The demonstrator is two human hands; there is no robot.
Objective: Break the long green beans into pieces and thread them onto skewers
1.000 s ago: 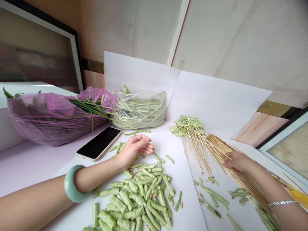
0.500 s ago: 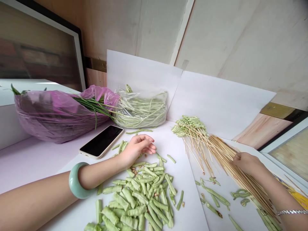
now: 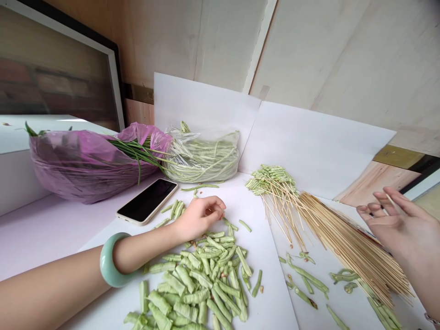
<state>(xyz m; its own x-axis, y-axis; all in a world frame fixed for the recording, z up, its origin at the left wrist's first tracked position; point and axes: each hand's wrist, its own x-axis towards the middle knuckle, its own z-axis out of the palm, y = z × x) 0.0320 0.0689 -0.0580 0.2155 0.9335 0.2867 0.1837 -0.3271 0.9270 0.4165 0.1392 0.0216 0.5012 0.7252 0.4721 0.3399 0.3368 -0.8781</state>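
My left hand [image 3: 201, 219], above a jade-green bangle, is curled over the upper edge of a pile of cut green bean pieces [image 3: 202, 279]. Its thumb and fingers come together, and whatever they may hold is hidden. On the right, my right hand [image 3: 395, 220] is raised, palm partly turned up, beside a bundle of bamboo skewers [image 3: 354, 247]. A thin pale skewer [image 3: 391, 201] shows between its bent fingers. Beyond the bundle lie threaded bean skewers [image 3: 271, 178], green ends away from me.
A purple bag of long green stems [image 3: 82, 160] and a clear bag of long beans [image 3: 206, 158] stand at the back. A phone [image 3: 147, 201] lies left of the pile. Bean scraps [image 3: 305, 279] lie right of it. White boards [image 3: 309, 146] stand behind.
My right hand has lifted off the skewer bundle and moved right and up, a thin skewer between its fingers. The bundle's near end has spread. My left hand's fingers have curled closer together.
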